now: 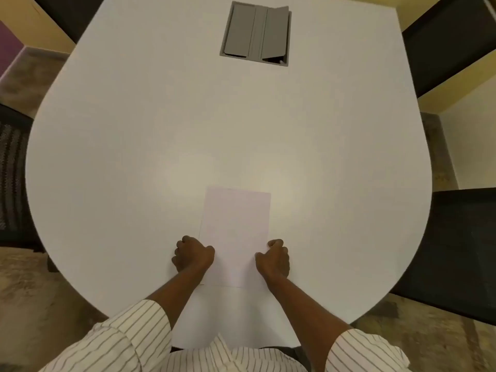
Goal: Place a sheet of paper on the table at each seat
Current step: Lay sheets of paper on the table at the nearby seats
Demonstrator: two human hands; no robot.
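Observation:
A white sheet of paper (pixel 235 226) lies on the white table (pixel 134 157), near the front edge in the middle. My left hand (pixel 193 254) grips the sheet's left edge with curled fingers. My right hand (pixel 274 257) grips its right edge the same way. Whether it is a single sheet or a thin stack cannot be told. The near end of the paper reaches between my forearms.
A grey cable hatch (pixel 256 33) with one flap partly raised is set into the far middle of the table. A dark mesh chair (pixel 13 178) stands at the left side, and a dark chair (pixel 456 251) at the right. Carpet surrounds the table.

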